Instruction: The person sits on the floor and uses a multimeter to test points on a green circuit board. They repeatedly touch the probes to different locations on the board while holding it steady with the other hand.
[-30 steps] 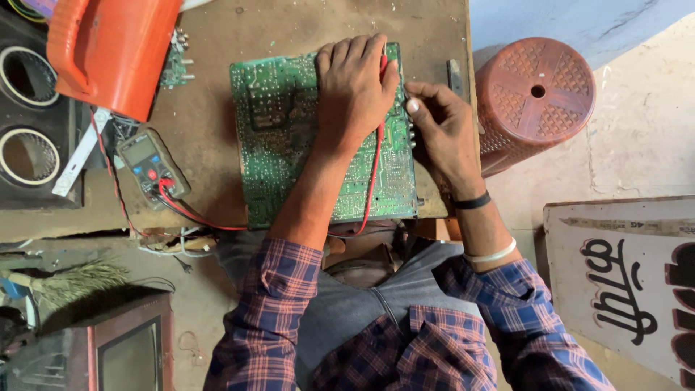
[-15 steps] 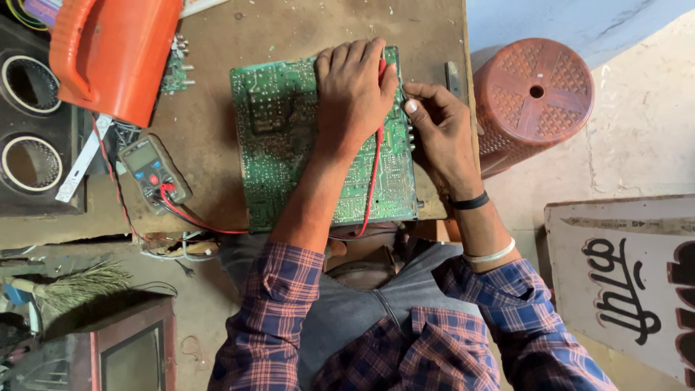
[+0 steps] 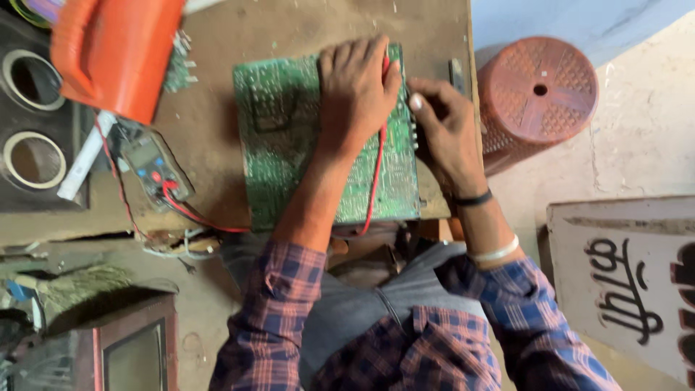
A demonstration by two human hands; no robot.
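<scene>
A green circuit board (image 3: 282, 145) lies on a worn brown workbench (image 3: 239, 29). My left hand (image 3: 355, 87) rests palm down on the board's upper middle, with a red test lead (image 3: 375, 174) pinched at its thumb side and running down off the board's near edge. My right hand (image 3: 443, 123) sits at the board's right edge with its fingers curled against it; what they hold is hidden. A multimeter (image 3: 154, 168) with red leads lies to the left of the board.
An orange plastic tool body (image 3: 116, 51) lies at the top left over a small green board (image 3: 177, 69). Two speaker cones (image 3: 32, 156) sit at the far left. A red-brown plastic stool (image 3: 539, 98) stands right of the bench, with a painted sign board (image 3: 622, 282) below it.
Both hands stay on the board almost where they were. The view has shifted slightly.
</scene>
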